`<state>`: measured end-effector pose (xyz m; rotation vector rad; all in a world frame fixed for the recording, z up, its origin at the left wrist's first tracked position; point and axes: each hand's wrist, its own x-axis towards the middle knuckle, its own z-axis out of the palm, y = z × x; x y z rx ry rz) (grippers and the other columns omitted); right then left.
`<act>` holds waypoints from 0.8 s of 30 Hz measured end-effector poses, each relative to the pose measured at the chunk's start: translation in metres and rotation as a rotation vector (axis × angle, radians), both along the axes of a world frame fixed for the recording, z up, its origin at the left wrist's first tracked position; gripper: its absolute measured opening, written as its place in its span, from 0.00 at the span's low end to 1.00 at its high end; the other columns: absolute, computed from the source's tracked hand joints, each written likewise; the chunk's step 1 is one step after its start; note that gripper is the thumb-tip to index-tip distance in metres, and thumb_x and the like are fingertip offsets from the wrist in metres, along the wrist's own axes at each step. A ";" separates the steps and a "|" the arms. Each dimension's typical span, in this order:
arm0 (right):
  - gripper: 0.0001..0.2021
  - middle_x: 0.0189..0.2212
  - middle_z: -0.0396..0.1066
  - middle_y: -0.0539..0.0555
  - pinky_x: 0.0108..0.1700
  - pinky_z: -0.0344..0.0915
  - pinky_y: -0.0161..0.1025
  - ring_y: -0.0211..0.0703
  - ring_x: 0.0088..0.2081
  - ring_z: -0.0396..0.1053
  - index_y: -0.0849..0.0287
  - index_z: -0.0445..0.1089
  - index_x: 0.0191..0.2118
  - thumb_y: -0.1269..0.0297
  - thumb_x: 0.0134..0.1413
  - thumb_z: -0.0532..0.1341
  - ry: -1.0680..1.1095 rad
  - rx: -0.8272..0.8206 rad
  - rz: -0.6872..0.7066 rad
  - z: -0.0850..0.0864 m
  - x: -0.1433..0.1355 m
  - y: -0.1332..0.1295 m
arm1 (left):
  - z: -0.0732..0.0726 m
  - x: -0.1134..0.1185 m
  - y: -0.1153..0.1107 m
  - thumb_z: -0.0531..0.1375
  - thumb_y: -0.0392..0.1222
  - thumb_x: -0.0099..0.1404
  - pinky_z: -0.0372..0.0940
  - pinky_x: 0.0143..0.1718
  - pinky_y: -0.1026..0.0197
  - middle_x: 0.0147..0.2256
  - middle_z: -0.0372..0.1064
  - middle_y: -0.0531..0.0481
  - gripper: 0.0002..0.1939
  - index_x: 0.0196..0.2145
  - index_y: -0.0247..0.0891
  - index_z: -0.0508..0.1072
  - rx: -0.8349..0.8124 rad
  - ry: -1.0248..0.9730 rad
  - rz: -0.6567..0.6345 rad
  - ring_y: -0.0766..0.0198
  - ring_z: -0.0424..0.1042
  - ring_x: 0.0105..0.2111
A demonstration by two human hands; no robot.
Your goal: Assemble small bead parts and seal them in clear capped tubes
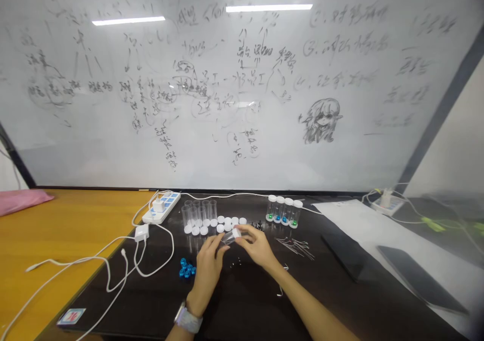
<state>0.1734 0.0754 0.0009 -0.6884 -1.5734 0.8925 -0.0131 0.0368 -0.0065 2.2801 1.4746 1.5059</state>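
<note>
We see a small clear tube with a white cap, lying on its side in the air just above the dark table. Both hands hold it. The left hand pinches the clear end with its fingertips. The right hand has its fingers curled on the white cap end. The picture is too small for us to tell if the cap is tight.

Just behind the hands is a bunch of empty clear tubes standing up. Next to them lie loose white caps in short rows. A bit to the right stand four closed tubes side by side, with green and blue bits at the bottom.

Near the left hand, on the table, sits a little pile of shiny blue beads. Thin metal pins lie to the right of the right hand.

Farther left, a white power strip rests by the table's edge, and white cables run from it over the orange desk. A watch is on the left wrist. A big whiteboard full of writing stands behind it all.
</note>
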 end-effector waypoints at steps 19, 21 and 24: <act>0.26 0.40 0.77 0.62 0.39 0.71 0.47 0.54 0.37 0.76 0.61 0.73 0.46 0.45 0.49 0.65 -0.160 0.102 -0.807 0.011 0.110 0.069 | 0.014 0.010 -0.022 0.60 0.34 0.58 0.70 0.49 0.46 0.47 0.73 0.44 0.19 0.48 0.43 0.71 -0.019 0.047 -0.002 0.49 0.73 0.48; 0.27 0.39 0.77 0.62 0.39 0.71 0.48 0.54 0.36 0.76 0.62 0.73 0.46 0.43 0.50 0.64 -0.221 0.115 -0.827 0.007 0.112 0.077 | 0.016 0.011 -0.024 0.60 0.34 0.57 0.71 0.48 0.48 0.45 0.74 0.45 0.17 0.46 0.44 0.72 -0.024 0.048 0.002 0.50 0.73 0.46; 0.27 0.38 0.77 0.62 0.42 0.70 0.48 0.53 0.35 0.75 0.63 0.72 0.48 0.43 0.53 0.62 -0.302 0.157 -0.846 0.005 0.111 0.081 | 0.017 0.013 -0.024 0.62 0.39 0.60 0.71 0.44 0.50 0.41 0.75 0.46 0.11 0.42 0.43 0.73 -0.023 0.019 0.048 0.51 0.75 0.43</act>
